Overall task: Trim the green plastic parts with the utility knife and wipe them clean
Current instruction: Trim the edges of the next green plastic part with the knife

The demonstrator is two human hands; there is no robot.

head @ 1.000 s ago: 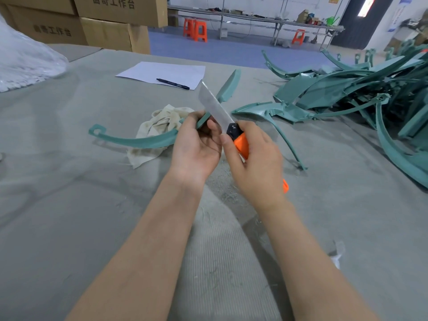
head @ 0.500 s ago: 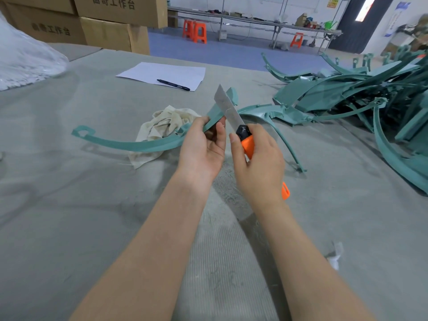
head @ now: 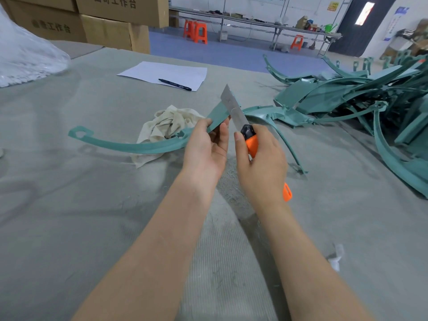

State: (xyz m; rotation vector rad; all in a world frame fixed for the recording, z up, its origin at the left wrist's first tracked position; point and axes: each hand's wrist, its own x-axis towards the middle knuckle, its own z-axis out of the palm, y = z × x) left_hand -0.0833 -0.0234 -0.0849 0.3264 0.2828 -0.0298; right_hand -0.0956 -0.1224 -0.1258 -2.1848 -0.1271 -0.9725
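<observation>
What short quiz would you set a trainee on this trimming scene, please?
1. True or false: the left hand holds the curved green part.
2. What lies on the sheet of paper? A) a pen B) a rag C) a stool
3. Fill in: the utility knife in the right hand has an ___ handle.

Key: 1 true; 2 A; 3 orange.
</observation>
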